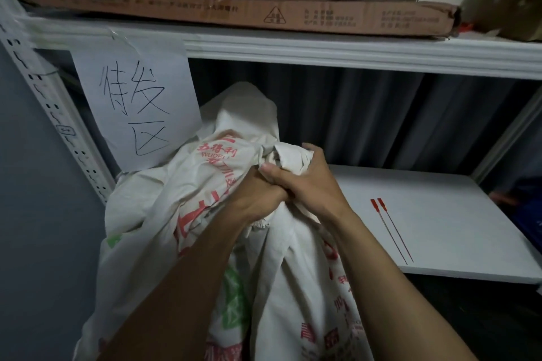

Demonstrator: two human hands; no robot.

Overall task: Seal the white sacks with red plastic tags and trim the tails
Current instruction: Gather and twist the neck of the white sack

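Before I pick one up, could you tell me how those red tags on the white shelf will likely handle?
The red tags look thin and long, so a tail would probably flex and droop when lifted by its head. They seem light, likely sliding on the smooth white shelf. Lying flat, they may be fiddly to pinch.

Storeroom: metal shelving (352, 50), flat cartons (234, 13), stacked sacks (152, 202).

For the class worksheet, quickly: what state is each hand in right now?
Left hand: closed, gripping the white sack by its gathered neck.
Right hand: closed, gripping the same bunched neck.
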